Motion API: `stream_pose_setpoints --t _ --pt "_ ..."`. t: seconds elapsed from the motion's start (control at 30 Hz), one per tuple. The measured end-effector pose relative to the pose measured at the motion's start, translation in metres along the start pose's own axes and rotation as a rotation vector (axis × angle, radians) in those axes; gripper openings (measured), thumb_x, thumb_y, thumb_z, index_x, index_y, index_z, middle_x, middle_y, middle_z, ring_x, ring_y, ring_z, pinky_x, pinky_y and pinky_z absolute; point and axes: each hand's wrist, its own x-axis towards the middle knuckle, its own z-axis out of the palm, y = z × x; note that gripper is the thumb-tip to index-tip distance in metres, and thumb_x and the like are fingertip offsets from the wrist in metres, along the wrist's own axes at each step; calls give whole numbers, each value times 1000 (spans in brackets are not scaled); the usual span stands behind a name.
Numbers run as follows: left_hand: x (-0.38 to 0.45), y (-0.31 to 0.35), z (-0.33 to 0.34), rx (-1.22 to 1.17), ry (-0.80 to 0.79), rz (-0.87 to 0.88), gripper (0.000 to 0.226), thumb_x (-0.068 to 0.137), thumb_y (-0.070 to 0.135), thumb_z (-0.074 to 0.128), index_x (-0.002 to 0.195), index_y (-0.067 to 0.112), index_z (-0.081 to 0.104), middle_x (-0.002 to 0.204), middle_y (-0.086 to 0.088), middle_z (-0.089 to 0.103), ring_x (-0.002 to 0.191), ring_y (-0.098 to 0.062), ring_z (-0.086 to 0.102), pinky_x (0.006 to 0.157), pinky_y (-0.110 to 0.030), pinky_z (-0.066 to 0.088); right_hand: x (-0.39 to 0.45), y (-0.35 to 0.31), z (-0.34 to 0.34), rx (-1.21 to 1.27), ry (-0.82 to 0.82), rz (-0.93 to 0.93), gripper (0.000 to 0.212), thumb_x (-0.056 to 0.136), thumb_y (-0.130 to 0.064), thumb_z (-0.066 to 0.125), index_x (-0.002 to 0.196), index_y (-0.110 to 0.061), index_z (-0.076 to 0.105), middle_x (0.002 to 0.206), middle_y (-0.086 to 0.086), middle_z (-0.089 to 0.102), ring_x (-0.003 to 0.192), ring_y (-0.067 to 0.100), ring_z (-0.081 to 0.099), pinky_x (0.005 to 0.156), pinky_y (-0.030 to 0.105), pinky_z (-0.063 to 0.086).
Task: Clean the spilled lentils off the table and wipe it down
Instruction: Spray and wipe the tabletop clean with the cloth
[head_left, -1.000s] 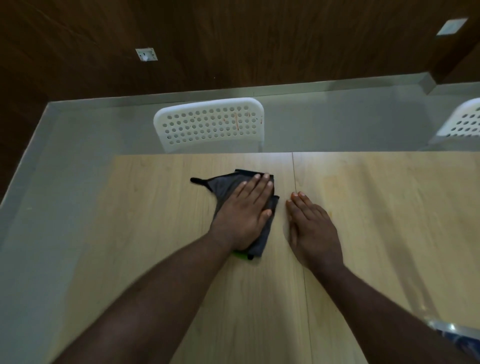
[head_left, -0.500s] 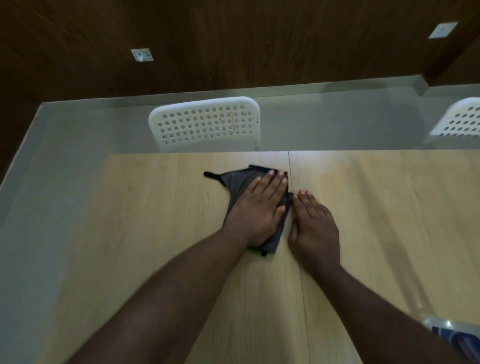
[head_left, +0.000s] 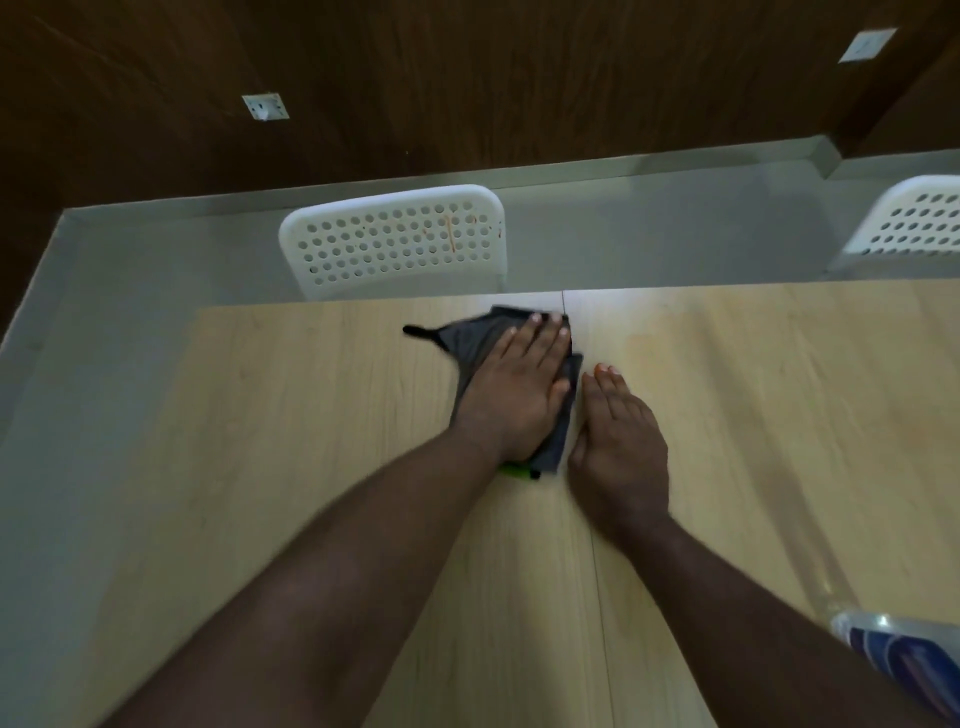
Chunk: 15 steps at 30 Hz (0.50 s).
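Dark grey folded cloth (head_left: 470, 340), just the one, sits on the light wooden table (head_left: 291, 431) right under the left hand (head_left: 519, 395), near the far edge. That hand lies flat on it, fingers straight and together, pressing down. A bit of green pokes out under the wrist end. The right hand (head_left: 618, 447) rests flat on the bare wood just beside the cloth, fingers straight. Two white perforated plastic chairs: one (head_left: 395, 241) beyond the left hand, one (head_left: 914, 223) far off to the right. One clear bottle with a blue label (head_left: 893, 654) near the right forearm.
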Motion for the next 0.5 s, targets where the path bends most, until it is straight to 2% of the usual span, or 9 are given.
stream_pose_setpoints --t 0.1,0.2,0.4,0.5 --pt "-65 2 6 8 -45 81 67 111 46 15 169 17 0 177 -1 -7 162 -16 -14 132 -40 -2 0 -2 -3 33 -9 -6 61 104 -27 38 164 -13 32 170 7 31 159 19 23 126 34 13" --pt "-79 -12 3 20 -56 105 67 110 47 14 169 18 2 177 0 -4 162 -14 -11 132 -39 -2 -1 -2 -5 44 -25 -11 62 105 -22 46 164 -15 30 171 6 28 160 18 19 127 33 8" --pt "-33 -18 1 40 18 -127 67 111 45 16 169 16 5 177 -2 0 163 -19 -1 132 -42 4 0 -5 -4 60 16 -27 57 106 -23 44 161 -13 38 168 8 36 158 20 26 129 38 16" --pt "-70 20 15 -23 23 -81 67 111 45 17 169 15 3 177 -3 -2 163 -19 -4 132 -43 2 -4 1 -7 152 31 -4 52 107 -25 42 157 -12 46 163 8 44 154 21 35 128 40 24"
